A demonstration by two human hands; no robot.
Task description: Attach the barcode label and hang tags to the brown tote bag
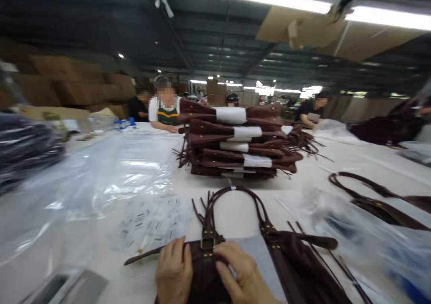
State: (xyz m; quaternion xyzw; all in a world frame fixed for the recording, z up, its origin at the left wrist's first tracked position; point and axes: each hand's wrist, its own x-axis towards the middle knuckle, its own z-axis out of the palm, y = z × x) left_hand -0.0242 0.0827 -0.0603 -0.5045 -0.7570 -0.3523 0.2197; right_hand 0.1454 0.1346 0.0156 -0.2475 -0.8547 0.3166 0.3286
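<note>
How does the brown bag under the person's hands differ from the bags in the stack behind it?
The brown bag lies alone at the near table edge with both hands on it, left hand and right hand; the stacked bags are piled farther back, untouched. The near bag's handles arch out, unwrapped; the stacked bags have white wrapping around theirs. Both are dark brown with fringe.
</note>
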